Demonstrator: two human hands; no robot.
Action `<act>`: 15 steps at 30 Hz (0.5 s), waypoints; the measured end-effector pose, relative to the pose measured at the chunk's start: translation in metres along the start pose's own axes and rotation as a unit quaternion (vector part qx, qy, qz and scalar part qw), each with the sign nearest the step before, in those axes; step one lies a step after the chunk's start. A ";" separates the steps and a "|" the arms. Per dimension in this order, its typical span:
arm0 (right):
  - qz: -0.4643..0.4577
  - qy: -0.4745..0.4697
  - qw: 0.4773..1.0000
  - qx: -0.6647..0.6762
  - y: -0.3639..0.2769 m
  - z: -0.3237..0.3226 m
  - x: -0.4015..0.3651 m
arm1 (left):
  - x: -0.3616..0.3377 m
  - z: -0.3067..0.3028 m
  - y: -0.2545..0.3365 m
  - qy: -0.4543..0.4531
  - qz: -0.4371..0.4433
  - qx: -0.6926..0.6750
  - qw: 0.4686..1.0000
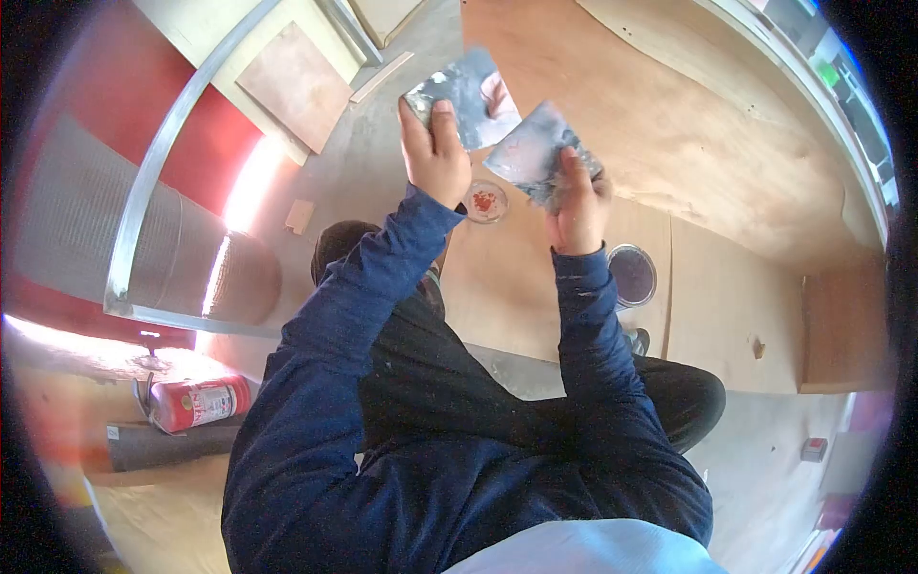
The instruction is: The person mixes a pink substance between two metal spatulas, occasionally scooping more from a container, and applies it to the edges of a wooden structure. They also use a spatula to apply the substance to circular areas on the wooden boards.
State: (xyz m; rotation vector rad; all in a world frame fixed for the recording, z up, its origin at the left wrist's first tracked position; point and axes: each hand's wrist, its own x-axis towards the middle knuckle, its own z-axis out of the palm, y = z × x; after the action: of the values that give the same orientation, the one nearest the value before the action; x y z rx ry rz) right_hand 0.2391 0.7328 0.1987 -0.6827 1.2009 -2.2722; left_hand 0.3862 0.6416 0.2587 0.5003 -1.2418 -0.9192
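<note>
My left hand is closed on a flat, shiny metal plate, its thumb on the near face. My right hand grips a second metal plate, smeared with pale and dark patches. The two plates are close together, with their near corners almost meeting; whether they touch I cannot tell. Just below them, a small round dish holds reddish-orange bits. To the right of my right forearm is a round container with dark content.
Plywood panels rise at the upper right. A metal frame stands at the left, with a red fire extinguisher below it. A wood board leans at the upper left. A small wood block lies on the floor.
</note>
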 end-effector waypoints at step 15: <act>-0.268 -0.010 0.960 0.078 0.011 0.004 0.001 | -0.004 -0.002 -0.016 -0.156 -0.299 -0.300 0.892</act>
State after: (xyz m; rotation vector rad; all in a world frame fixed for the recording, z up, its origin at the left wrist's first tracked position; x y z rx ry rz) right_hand 0.2428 0.7241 0.1918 -1.0691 0.8858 -2.7503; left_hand 0.3833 0.6351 0.2436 0.2333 -1.0106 -1.8948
